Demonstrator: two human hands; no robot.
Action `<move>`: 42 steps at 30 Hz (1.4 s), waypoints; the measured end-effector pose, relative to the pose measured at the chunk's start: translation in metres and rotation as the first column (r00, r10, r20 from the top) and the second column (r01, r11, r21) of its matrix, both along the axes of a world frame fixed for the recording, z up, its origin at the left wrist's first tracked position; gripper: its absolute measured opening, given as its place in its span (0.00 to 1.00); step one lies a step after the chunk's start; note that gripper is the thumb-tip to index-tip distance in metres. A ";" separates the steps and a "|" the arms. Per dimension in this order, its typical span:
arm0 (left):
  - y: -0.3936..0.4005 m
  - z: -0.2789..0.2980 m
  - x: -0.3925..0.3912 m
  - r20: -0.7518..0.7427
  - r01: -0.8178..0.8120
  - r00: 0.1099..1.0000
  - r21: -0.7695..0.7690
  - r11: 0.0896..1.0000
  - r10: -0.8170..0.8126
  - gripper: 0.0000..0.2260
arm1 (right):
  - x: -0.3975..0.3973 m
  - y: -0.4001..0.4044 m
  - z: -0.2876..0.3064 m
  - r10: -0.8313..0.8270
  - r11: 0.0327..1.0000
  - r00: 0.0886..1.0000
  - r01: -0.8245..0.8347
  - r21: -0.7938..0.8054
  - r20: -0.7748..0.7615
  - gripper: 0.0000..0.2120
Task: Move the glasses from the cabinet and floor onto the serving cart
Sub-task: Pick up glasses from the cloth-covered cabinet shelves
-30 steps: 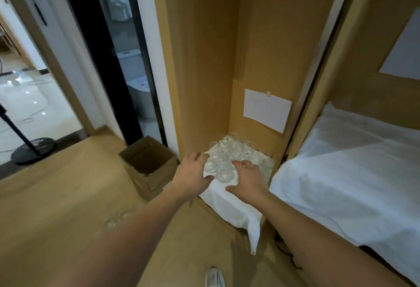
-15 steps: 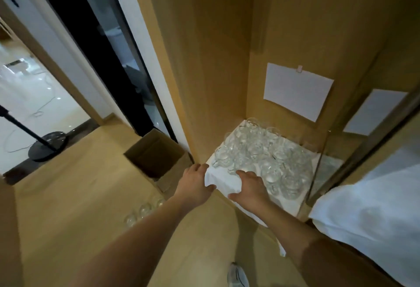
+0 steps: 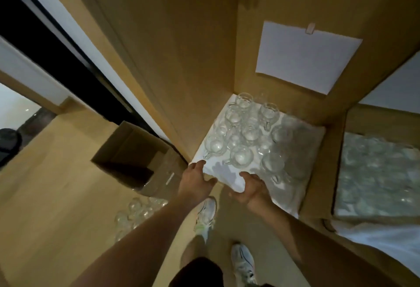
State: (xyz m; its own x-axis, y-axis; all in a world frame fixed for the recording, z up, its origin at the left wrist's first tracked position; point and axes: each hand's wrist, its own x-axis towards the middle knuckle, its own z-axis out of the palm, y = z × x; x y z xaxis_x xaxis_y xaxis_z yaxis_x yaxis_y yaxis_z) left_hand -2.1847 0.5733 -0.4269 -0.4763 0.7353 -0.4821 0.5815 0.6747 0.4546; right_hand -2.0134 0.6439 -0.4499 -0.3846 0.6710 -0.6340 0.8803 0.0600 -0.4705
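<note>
Both hands point(image 3: 222, 186) grip cloth point(image 3: 223, 173) just before glasses point(image 3: 245, 136).

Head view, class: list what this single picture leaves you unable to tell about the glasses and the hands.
- Glasses on the floor: blurred, and the left forearm covers part of the group; no count possible.
- Glasses in the cabinet: the right-hand ones smear into blur.
- Right compartment: contents blurred, apparently more glassware.
- Left hand and right hand: both at the white cloth edge; grip unclear.
- Serving cart: not identifiable in frame.
</note>
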 end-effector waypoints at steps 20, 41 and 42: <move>0.114 -0.197 -0.103 0.276 -0.090 0.944 -0.311 0.946 0.180 0.36 | -0.115 0.046 -0.181 -0.927 0.264 0.375 0.694 -0.670 0.023 0.32; 0.130 -0.260 -0.108 0.500 -0.223 0.752 -0.422 0.879 0.431 0.06 | -0.084 0.053 -0.204 -0.992 -0.090 -0.012 0.750 -0.655 0.124 0.12; 0.131 -0.256 -0.107 0.494 -0.220 0.756 -0.427 0.877 0.430 0.05 | -0.081 0.053 -0.199 -0.991 -0.102 -0.018 0.754 -0.649 0.134 0.12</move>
